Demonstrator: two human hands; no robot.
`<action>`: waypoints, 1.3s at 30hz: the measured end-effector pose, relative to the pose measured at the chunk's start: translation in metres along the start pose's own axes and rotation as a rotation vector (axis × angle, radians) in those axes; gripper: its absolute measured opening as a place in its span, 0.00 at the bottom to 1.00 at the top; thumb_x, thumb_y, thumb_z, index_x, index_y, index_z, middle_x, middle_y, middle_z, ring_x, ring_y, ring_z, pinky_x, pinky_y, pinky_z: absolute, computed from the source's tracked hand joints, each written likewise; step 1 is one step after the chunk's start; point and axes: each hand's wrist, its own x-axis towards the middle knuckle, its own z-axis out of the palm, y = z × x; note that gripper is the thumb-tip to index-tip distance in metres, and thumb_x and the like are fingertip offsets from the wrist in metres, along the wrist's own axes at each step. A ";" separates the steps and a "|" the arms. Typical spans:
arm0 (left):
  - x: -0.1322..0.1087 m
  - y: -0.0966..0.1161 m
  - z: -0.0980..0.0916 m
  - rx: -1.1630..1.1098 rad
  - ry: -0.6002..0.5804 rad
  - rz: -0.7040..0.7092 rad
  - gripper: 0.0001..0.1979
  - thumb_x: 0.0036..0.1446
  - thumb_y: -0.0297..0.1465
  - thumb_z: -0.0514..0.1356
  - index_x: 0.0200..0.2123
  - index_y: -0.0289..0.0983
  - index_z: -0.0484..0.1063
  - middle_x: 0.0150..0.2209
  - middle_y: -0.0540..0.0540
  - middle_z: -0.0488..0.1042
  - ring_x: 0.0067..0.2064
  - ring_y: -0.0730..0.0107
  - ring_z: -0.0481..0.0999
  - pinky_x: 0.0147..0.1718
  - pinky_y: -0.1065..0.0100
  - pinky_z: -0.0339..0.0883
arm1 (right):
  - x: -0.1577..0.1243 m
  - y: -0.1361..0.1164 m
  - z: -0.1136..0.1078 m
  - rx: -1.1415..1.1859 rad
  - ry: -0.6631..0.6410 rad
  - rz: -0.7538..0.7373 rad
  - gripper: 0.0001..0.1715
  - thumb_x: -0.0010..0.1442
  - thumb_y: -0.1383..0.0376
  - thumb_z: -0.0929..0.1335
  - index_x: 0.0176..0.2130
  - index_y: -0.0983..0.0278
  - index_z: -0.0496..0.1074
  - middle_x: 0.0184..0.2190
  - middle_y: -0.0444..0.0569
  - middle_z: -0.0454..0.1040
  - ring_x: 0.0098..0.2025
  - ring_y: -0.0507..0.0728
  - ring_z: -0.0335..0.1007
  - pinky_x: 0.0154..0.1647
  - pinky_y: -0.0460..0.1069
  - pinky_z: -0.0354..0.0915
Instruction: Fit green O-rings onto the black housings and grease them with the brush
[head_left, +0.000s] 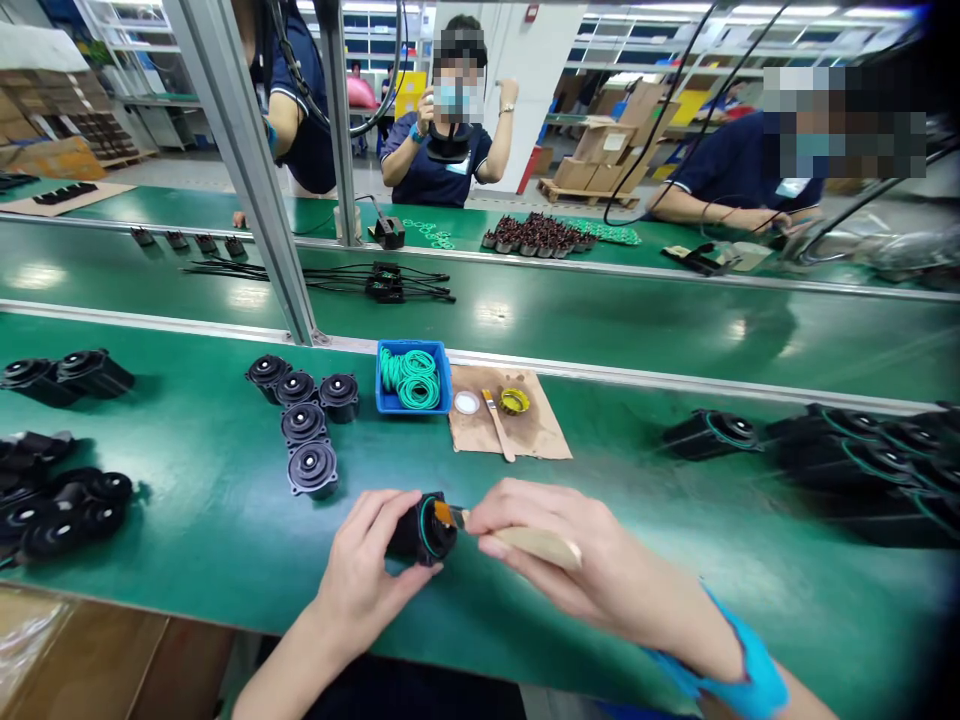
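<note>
My left hand point(369, 565) is wrapped round a black cylindrical housing point(409, 535), tilted so its end faces right. A green sealing ring point(426, 528) runs round that end. In my right hand point(559, 550) is a brush point(536, 545) with a pale wooden handle. Its orange bristles touch the housing's end beside the ring. Beyond my hands, a stained piece of cardboard point(551, 430) carries a second brush point(499, 425), a small yellow-rimmed dish point(514, 401) and a white round lid point(466, 402).
A blue bin point(414, 406) of green rings stands near the rail. Round black parts point(312, 468) are grouped left of it. Ringed housings point(712, 432) lie at right, more black parts point(67, 515) at left. A metal post point(251, 170) rises behind. People point(442, 165) sit across the bench.
</note>
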 end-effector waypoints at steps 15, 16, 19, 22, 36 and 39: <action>-0.007 0.000 0.003 0.116 0.098 0.107 0.26 0.56 0.21 0.61 0.57 0.39 0.61 0.46 0.39 0.73 0.47 0.57 0.73 0.45 0.60 0.71 | -0.015 -0.009 0.044 -0.051 0.200 -0.046 0.08 0.68 0.71 0.60 0.42 0.64 0.68 0.32 0.49 0.76 0.33 0.54 0.70 0.35 0.49 0.69; -0.008 0.000 0.002 0.116 0.098 0.109 0.27 0.55 0.21 0.61 0.57 0.39 0.61 0.46 0.39 0.73 0.47 0.57 0.73 0.46 0.60 0.71 | -0.015 -0.010 0.044 -0.050 0.185 -0.057 0.08 0.68 0.71 0.60 0.42 0.64 0.68 0.32 0.49 0.76 0.32 0.55 0.70 0.35 0.49 0.69; -0.007 0.000 0.002 0.105 0.108 0.107 0.25 0.55 0.22 0.61 0.56 0.39 0.63 0.45 0.40 0.74 0.47 0.57 0.74 0.45 0.60 0.72 | -0.015 -0.012 0.042 -0.062 0.139 -0.066 0.08 0.67 0.71 0.60 0.41 0.65 0.68 0.31 0.51 0.76 0.32 0.55 0.69 0.35 0.50 0.69; -0.005 0.001 0.001 0.066 0.135 0.064 0.23 0.54 0.25 0.63 0.54 0.40 0.65 0.44 0.41 0.75 0.44 0.58 0.76 0.43 0.61 0.73 | -0.016 -0.012 0.040 -0.064 0.108 -0.082 0.09 0.67 0.72 0.60 0.41 0.65 0.69 0.31 0.51 0.75 0.31 0.55 0.68 0.35 0.50 0.69; -0.006 -0.006 0.002 -0.355 0.014 -0.348 0.28 0.40 0.27 0.73 0.47 0.40 0.71 0.45 0.45 0.76 0.46 0.60 0.77 0.48 0.61 0.72 | -0.026 0.001 0.012 -0.086 -0.101 -0.165 0.12 0.67 0.74 0.57 0.43 0.66 0.67 0.30 0.53 0.73 0.33 0.57 0.67 0.33 0.52 0.65; -0.004 -0.005 0.005 -0.405 0.005 -0.379 0.28 0.40 0.26 0.72 0.47 0.39 0.70 0.45 0.44 0.76 0.47 0.60 0.78 0.48 0.61 0.73 | -0.033 0.004 0.003 -0.009 -0.036 -0.145 0.13 0.69 0.71 0.57 0.44 0.63 0.68 0.29 0.52 0.72 0.31 0.57 0.66 0.32 0.52 0.65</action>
